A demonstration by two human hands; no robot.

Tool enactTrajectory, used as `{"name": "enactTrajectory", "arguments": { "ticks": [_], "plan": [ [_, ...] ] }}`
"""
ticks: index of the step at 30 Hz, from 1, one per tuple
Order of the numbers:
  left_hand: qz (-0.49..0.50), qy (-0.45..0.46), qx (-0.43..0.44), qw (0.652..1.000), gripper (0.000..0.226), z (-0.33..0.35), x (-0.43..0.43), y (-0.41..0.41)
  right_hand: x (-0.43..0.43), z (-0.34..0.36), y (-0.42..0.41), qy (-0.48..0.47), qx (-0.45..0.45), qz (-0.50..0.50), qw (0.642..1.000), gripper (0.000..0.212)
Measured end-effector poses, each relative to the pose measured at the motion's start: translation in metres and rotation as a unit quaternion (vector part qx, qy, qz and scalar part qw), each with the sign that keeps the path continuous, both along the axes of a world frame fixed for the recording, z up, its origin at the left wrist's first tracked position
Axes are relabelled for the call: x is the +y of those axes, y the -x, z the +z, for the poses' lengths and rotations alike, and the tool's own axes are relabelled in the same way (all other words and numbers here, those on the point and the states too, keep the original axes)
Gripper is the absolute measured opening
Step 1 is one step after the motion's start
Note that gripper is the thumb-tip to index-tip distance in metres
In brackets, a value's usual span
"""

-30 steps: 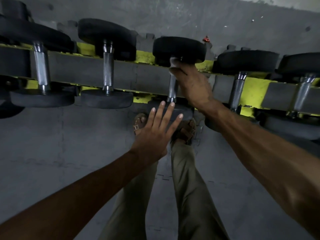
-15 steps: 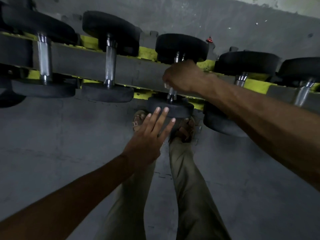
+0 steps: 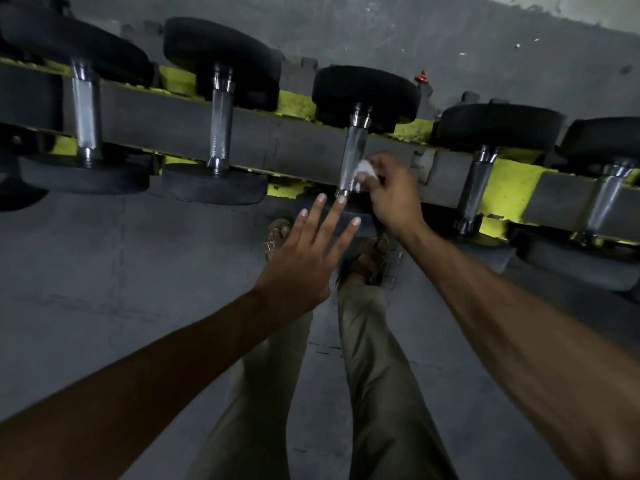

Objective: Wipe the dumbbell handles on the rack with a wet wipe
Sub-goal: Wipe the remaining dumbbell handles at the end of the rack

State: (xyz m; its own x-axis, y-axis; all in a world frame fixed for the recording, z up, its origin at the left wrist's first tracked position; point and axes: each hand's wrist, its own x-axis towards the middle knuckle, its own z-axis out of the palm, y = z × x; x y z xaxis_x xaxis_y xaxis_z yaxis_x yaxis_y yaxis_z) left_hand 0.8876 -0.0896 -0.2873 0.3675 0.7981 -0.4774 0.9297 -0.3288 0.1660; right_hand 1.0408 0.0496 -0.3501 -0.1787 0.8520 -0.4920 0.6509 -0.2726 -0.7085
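One dumbbell handle mid-wipe: our right hand pinches the wet wipe against it, left hand splayed empty; neighbouring handle likely next.

Dim, low-contrast scene; wide-angle bending at edges.

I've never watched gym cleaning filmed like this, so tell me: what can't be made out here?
Head view, wet wipe: mostly bunched inside the right hand.
Head view, middle dumbbell's near head: largely covered by the left hand and right hand.
Head view, far-right dumbbell: cut off by the right edge.
Head view, small red object: too small to identify.
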Motion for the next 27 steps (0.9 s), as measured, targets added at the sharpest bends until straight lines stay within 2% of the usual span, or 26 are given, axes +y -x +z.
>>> {"name": "enactTrajectory", "arguments": {
  "ticks": [1, 4, 5, 7, 9, 10, 11, 13, 15, 17, 18, 20, 22, 24, 26, 27],
  "plan": [
    [0.0, -0.001, 0.0, 1.0, 0.109, -0.001, -0.001, 0.0, 0.006, -0.004, 0.006, 0.022, 0.02, -0.037, 0.999, 0.007],
    [-0.002, -0.006, 0.0, 1.0, 0.108, -0.006, -0.002, 0.001, 0.04, -0.016, 0.027, 0.126, 0.121, -0.216, 0.961, 0.029],
    [-0.005, -0.006, 0.0, 1.0, 0.108, -0.005, -0.001, 0.001, 0.046, -0.015, 0.029, 0.149, 0.129, -0.243, 0.95, 0.033],
    [-0.005, 0.001, 0.002, 1.0, 0.111, -0.001, 0.0, 0.001, 0.042, -0.014, 0.026, 0.208, 0.134, -0.223, 0.943, 0.032],
    [-0.007, 0.004, 0.004, 1.0, 0.113, 0.001, 0.001, 0.001, 0.026, -0.007, 0.015, 0.262, 0.094, -0.137, 0.951, 0.02],
    [-0.006, 0.006, 0.005, 1.0, 0.113, 0.002, 0.002, 0.001, 0.021, -0.005, 0.011, 0.284, 0.092, -0.104, 0.949, 0.024],
    [-0.006, 0.008, 0.004, 1.0, 0.113, 0.002, 0.002, 0.001, 0.022, -0.003, 0.008, 0.3, 0.093, -0.093, 0.945, 0.028],
    [-0.011, 0.008, 0.003, 1.0, 0.11, 0.001, 0.002, 0.002, 0.04, -0.003, 0.011, 0.311, 0.134, -0.135, 0.931, 0.025],
    [-0.014, 0.007, 0.002, 1.0, 0.107, -0.002, 0.0, 0.003, 0.063, -0.006, 0.018, 0.326, 0.234, -0.226, 0.888, 0.03],
    [-0.011, 0.007, -0.001, 1.0, 0.111, -0.004, -0.001, 0.003, 0.076, -0.013, 0.023, 0.361, 0.338, -0.338, 0.801, 0.035],
    [-0.011, 0.005, -0.001, 1.0, 0.113, -0.004, -0.001, 0.003, 0.076, -0.015, 0.027, 0.373, 0.37, -0.378, 0.762, 0.036],
    [-0.014, 0.006, 0.0, 1.0, 0.112, -0.004, -0.001, 0.003, 0.068, -0.017, 0.037, 0.361, 0.393, -0.438, 0.724, 0.035],
    [-0.015, 0.003, 0.001, 1.0, 0.109, -0.003, 0.0, 0.003, 0.056, -0.01, 0.048, 0.3, 0.368, -0.481, 0.737, 0.026],
    [-0.016, 0.001, 0.002, 1.0, 0.108, -0.002, 0.002, 0.004, 0.048, -0.01, 0.049, 0.175, 0.28, -0.472, 0.817, 0.015],
    [-0.016, -0.007, -0.002, 1.0, 0.108, -0.002, 0.002, 0.005, 0.04, -0.008, 0.043, 0.015, 0.12, -0.368, 0.922, 0.005],
    [-0.014, -0.006, -0.005, 1.0, 0.108, -0.001, 0.002, 0.005, 0.034, -0.006, 0.04, -0.063, 0.045, -0.288, 0.954, 0.004]
  ]
}}
